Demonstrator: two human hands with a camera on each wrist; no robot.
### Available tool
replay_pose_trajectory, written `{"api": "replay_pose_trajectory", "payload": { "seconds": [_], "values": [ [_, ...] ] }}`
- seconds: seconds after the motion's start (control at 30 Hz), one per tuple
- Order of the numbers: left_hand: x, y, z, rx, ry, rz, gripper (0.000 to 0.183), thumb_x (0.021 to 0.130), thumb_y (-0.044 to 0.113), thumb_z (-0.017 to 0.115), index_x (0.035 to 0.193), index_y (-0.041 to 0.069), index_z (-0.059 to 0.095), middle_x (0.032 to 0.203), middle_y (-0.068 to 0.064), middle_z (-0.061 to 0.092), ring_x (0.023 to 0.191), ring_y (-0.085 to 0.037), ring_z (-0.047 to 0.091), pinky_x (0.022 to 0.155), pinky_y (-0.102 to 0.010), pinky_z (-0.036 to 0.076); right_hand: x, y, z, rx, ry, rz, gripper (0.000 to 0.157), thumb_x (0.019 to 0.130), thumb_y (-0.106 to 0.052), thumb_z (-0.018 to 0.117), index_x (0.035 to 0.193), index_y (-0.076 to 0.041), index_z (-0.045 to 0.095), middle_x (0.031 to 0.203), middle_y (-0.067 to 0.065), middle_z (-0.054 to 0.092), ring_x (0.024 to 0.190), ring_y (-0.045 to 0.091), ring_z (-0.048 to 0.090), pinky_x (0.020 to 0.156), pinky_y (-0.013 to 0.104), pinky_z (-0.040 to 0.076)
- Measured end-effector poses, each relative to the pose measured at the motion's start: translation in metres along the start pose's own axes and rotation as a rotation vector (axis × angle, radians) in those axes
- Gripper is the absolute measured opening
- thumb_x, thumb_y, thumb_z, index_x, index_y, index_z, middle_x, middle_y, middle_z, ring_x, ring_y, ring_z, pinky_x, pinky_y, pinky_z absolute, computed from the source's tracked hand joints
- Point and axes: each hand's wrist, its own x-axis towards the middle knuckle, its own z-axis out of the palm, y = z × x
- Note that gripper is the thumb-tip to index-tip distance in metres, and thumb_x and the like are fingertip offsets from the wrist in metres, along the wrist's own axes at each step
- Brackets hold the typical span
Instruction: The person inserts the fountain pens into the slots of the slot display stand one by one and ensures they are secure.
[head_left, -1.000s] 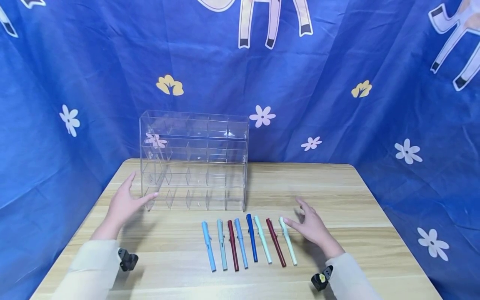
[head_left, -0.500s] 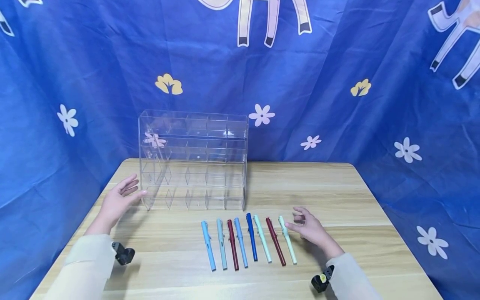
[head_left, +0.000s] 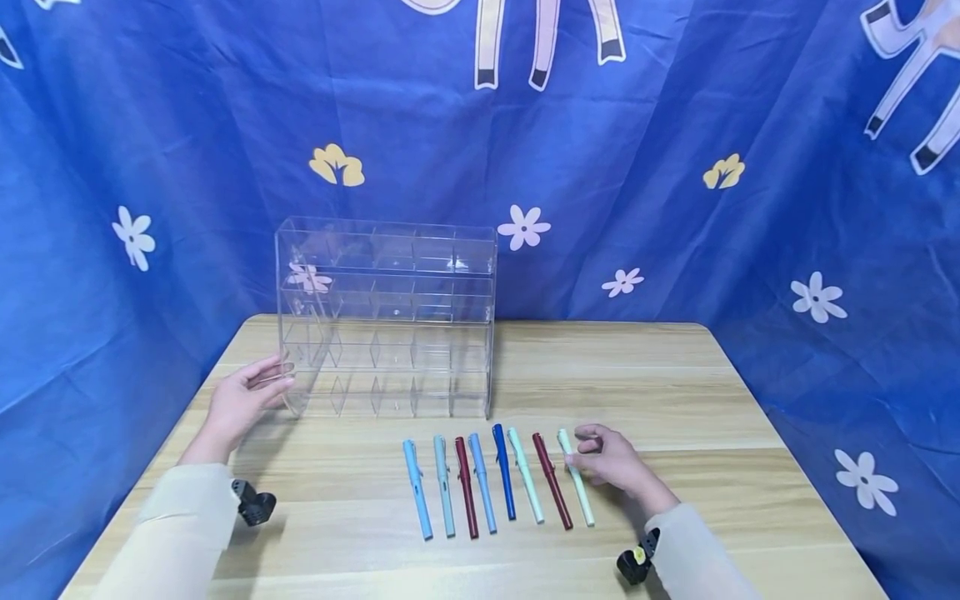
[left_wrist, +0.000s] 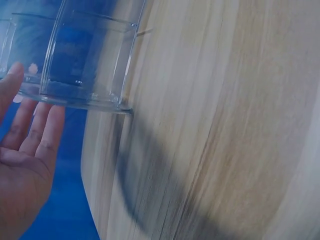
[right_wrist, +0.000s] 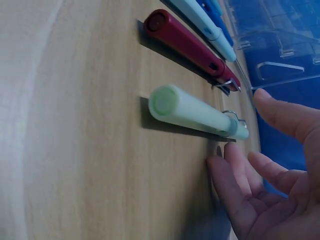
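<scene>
1. The pale green pen lies on the table, at the right end of the row of eight pens.
2. My right hand spans its far end, thumb and fingers parted, gripping nothing.
3. For a sound pinch, I should press evenly on both sides; the round barrel may roll.
4. Obstruction: the dark red pen lies just beside, limiting thumb room.
5. The clear rack stands upright behind and leftward. My left hand meets its side wall; whether it pinches, I cannot tell.
6. The blue curtain hangs behind.
</scene>
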Motion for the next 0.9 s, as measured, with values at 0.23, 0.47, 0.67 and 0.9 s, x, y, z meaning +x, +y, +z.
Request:
{"api": "replay_pose_trajectory", "payload": {
  "seconds": [0.23, 0.47, 0.67, 0.9],
  "values": [
    [0.002, -0.005, 0.005, -0.034, 0.043, 0.012, 0.055, 0.088, 0.007, 0.069, 0.135, -0.007, 0.045, 0.099, 0.024, 0.065, 0.085, 0.006, 0.062, 0.070, -0.018, 0.056, 0.003, 0.001, 0.006, -0.041, 0.020, 0.007, 0.056, 0.073, -0.007, 0.080, 0.122, 0.002, 0.056, 0.096, 0.011, 0.056, 0.075, 0.022, 0.060, 0.059, 0.036, 0.059],
    [0.001, -0.005, 0.006, -0.041, 0.050, 0.023, 0.054, 0.089, 0.004, 0.067, 0.134, -0.012, 0.042, 0.097, 0.025, 0.064, 0.085, 0.007, 0.062, 0.069, -0.018, 0.055, 0.006, -0.003, 0.012, -0.095, 0.039, 0.018, 0.050, 0.070, 0.000, 0.081, 0.115, 0.001, 0.059, 0.092, 0.010, 0.056, 0.071, 0.022, 0.058, 0.055, 0.033, 0.058],
    [0.001, -0.004, 0.006, -0.052, 0.063, 0.013, 0.054, 0.089, -0.001, 0.065, 0.134, -0.015, 0.038, 0.096, 0.024, 0.065, 0.083, 0.008, 0.062, 0.067, -0.016, 0.055, 0.007, -0.008, 0.014, -0.140, 0.017, 0.014, 0.044, 0.070, 0.006, 0.077, 0.110, 0.002, 0.061, 0.090, 0.009, 0.057, 0.069, 0.022, 0.059, 0.055, 0.034, 0.058],
    [0.000, -0.002, 0.009, -0.020, 0.070, 0.023, 0.053, 0.090, 0.003, 0.065, 0.134, -0.015, 0.040, 0.096, 0.025, 0.064, 0.084, 0.009, 0.061, 0.068, -0.016, 0.055, 0.011, -0.008, 0.008, -0.135, -0.062, -0.010, 0.041, 0.071, 0.007, 0.073, 0.110, 0.005, 0.062, 0.084, 0.007, 0.059, 0.066, 0.019, 0.060, 0.052, 0.033, 0.057]
  ]
}}
